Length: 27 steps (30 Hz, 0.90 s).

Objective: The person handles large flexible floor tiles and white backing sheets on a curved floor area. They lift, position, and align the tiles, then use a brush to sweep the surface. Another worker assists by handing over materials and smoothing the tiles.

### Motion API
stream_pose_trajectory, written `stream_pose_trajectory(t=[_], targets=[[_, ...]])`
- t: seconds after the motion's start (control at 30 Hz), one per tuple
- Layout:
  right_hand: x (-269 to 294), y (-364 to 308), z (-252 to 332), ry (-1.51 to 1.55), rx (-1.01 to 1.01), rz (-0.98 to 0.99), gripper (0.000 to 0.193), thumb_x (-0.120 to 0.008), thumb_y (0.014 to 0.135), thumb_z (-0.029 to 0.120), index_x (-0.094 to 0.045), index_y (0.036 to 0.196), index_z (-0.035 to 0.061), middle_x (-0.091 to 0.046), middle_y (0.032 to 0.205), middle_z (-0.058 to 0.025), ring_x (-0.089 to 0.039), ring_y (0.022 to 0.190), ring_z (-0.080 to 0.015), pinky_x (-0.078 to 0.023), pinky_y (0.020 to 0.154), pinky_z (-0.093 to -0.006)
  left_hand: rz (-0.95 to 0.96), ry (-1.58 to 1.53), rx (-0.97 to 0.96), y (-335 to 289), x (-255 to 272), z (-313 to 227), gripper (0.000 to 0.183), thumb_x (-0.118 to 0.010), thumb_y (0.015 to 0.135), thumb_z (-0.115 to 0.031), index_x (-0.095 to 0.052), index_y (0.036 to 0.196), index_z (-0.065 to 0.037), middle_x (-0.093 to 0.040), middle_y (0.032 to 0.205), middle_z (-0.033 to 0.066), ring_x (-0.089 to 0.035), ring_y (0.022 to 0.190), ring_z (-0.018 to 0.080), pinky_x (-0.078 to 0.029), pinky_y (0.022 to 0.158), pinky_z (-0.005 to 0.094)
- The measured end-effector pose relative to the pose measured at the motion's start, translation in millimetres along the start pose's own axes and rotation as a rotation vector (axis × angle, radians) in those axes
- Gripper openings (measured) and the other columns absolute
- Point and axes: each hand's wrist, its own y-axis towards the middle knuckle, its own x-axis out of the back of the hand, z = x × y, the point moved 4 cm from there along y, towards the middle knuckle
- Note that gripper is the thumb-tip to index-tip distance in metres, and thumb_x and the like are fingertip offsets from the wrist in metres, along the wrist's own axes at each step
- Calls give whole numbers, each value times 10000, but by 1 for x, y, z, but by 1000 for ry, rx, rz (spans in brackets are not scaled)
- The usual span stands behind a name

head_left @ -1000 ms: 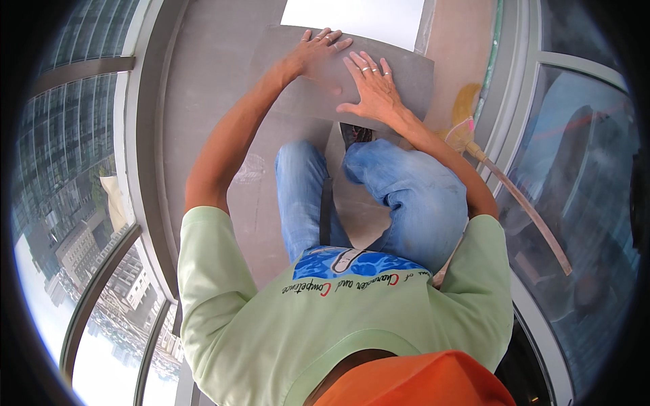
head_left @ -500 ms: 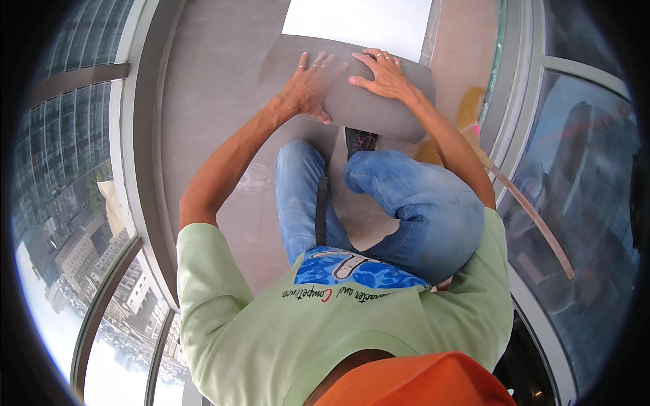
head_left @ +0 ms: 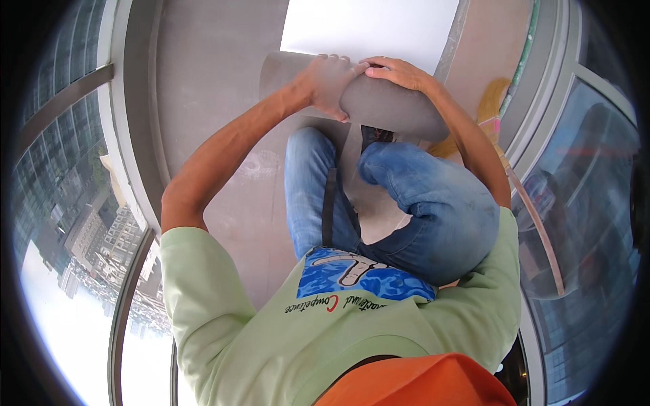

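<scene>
Head view: L hand (head_left: 326, 84) & R hand (head_left: 399, 72) fingers clenched on grey rolled sheet (head_left: 386, 108), white panel (head_left: 369, 30) behind.

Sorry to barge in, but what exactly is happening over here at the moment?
A person in a pale green shirt and blue jeans is crouched on a grey floor, with both hands on a grey sheet that curls into a roll in front of the knees. The left hand grips the roll from above and the right hand lies across its top. A white panel lies just beyond it, and a broom sits off to the right, by the glass wall.
</scene>
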Motion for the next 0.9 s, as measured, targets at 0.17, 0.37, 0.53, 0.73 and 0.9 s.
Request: stream_pose_trajectory(t=[0.17, 0.37, 0.53, 0.73, 0.9], targets=[[9, 36, -38, 204, -168, 171, 612, -435, 870, 555, -546, 1255, 92, -550, 1246, -141, -498, 1159, -259, -355, 983, -330, 206, -117, 4, 36, 10, 23, 972, -801, 454, -468, -486, 1272, -48, -644, 966, 161, -623, 900, 319, -492, 800, 387], [66, 33, -19, -120, -217, -231, 710, -565, 782, 612, -523, 1266, 94, -539, 1246, -150, -486, 1177, -308, -403, 956, -380, 386, -341, 5, 83, 25, 61, 981, -780, 482, -479, -469, 1294, -27, -637, 1068, 182, -625, 965, 319, -477, 868, 383], [43, -29, 53, -586, 60, -584, 938, -666, 619, 676, -402, 1364, 172, -488, 1301, -128, -472, 1188, -336, -352, 1008, -462, 547, -500, 63, 117, 25, 92, 986, -767, 485, -481, -458, 1303, -26, -615, 1099, 205, -610, 1003, 344, -479, 904, 404], [90, 3, 11, -465, 39, -398, 980, -696, 586, 662, -381, 1382, 186, -482, 1309, -145, -440, 1215, -332, -319, 1030, -478, 87, -71, -22, 111, 64, 73, 1081, -778, 479, -556, -374, 1368, -93, -448, 1322, 193, -458, 1212, 335, -354, 1038, 491], [132, 37, -14, -210, 21, -255, 998, -707, 583, 649, -363, 1395, 181, -472, 1315, -168, -414, 1242, -324, -310, 1037, -477, -90, 152, -71, 118, 66, 78, 1168, -811, 403, -557, -347, 1387, -131, -442, 1334, 163, -434, 1236, 324, -309, 1076, 496]])
